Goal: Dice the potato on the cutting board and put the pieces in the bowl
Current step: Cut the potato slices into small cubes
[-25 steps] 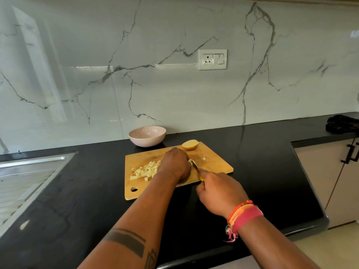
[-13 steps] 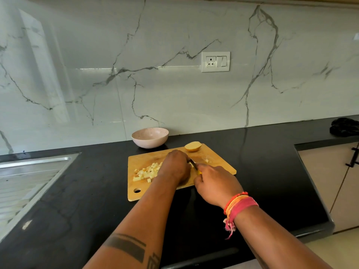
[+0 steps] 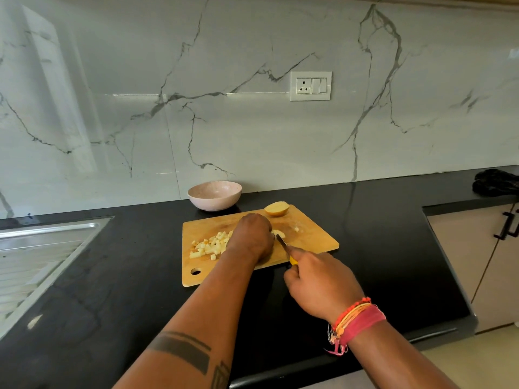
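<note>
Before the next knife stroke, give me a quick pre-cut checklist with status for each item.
1. Right hand grips the knife by its yellow handle: ok.
2. Left hand steadies the potato piece being cut: ok.
3. Left fingertips clear of the blade: cannot tell, hidden under the hand.
4. Cutting board flat on the countertop: ok.
5. Diced potato pieces clear of the cutting zone, piled left of the left hand: ok.
6. Bowl within reach behind the board, nothing seen inside: ok.
</note>
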Demonstrator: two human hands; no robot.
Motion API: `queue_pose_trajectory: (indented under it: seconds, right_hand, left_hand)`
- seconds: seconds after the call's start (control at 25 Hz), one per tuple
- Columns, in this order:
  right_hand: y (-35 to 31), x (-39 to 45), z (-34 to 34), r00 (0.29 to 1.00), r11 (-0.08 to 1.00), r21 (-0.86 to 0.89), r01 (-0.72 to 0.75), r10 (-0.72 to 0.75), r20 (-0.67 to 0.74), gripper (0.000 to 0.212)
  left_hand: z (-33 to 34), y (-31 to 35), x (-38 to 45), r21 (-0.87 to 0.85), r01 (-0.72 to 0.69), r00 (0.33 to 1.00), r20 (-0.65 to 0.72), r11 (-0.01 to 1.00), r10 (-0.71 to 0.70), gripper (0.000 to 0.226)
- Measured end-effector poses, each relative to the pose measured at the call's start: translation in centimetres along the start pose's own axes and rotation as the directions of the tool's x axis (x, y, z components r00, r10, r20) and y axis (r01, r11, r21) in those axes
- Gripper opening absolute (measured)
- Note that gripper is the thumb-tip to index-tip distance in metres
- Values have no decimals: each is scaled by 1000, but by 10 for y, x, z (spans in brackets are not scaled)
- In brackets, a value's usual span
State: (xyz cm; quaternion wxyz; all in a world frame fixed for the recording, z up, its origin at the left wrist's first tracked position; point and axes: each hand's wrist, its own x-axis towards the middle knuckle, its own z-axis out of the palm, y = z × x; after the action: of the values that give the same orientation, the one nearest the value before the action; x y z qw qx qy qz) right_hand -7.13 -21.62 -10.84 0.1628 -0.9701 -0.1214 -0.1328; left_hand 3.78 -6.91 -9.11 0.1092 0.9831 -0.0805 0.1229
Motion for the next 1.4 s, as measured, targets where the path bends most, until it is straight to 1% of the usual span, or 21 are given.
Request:
queue_pose_trajectory:
  seconds: [0.08, 0.2, 0.32, 0.4, 0.48, 0.6, 0.76, 0.88, 0.96, 1.04, 1.08, 1.2, 1.28, 1.4]
  right_hand:
    - [0, 0, 0, 999, 998, 55, -25, 27, -33, 49]
    - [-3, 8, 0, 998, 997, 77, -31, 35, -52, 51]
    - [-5, 21, 1, 999, 998, 57, -3, 5, -33, 45]
    - [-6, 31, 2, 1000, 999, 27, 24, -23, -10, 38]
    - [-7, 38, 5, 999, 999, 9, 47, -48, 17, 34]
    - [-7, 46, 7, 997, 999, 11, 54, -54, 49, 36]
    - [-4, 34, 9, 996, 998, 29, 58, -60, 66, 33]
    - [-1, 9, 6, 999, 999, 18, 29, -29, 44, 44]
    - [2, 1, 4, 999, 997, 75, -18, 20, -27, 50]
    - [6, 6, 4, 993, 991, 117, -58, 69, -93, 51]
    - [7, 10, 3, 991, 990, 115, -80, 92, -99, 50]
    - [7, 25, 3, 992, 989, 77, -125, 127, -18, 45]
    - [-3, 33, 7, 997, 996, 53, -73, 71, 27, 39]
    - [-22, 40, 19, 996, 998, 41, 55, -58, 61, 34]
  left_hand:
    - [-3, -1, -3, -15, -3, 1000, -5, 1000, 3, 29]
    - [-7, -6, -3, -25, 3, 999, -54, 1000, -4, 28]
    - [-5, -10, -3, 56, 40, 999, -12, 998, -39, 29]
    - [0, -12, -1, 30, 82, 997, 2, 996, -82, 30]
    - [3, -13, 2, 13, 99, 995, -18, 995, -99, 28]
    - [7, -11, 3, 34, 116, 993, -33, 993, -115, 28]
    - [11, -9, 3, 72, 123, 991, -63, 990, -118, 27]
    - [11, -10, 4, 84, 129, 990, -63, 988, -124, 27]
    - [9, -11, 3, 79, 136, 989, -74, 988, -131, 26]
    - [5, -12, 1, 39, 145, 985, -103, 989, -140, 25]
    - [3, -13, 0, 5, 156, 980, -125, 988, -154, 24]
    - [-2, -21, -1, -117, 201, 957, -189, 973, -220, 25]
    - [-4, -26, -1, -189, 234, 940, -204, 954, -272, 26]
    - [-3, -32, -2, -245, 255, 923, -228, 935, -311, 27]
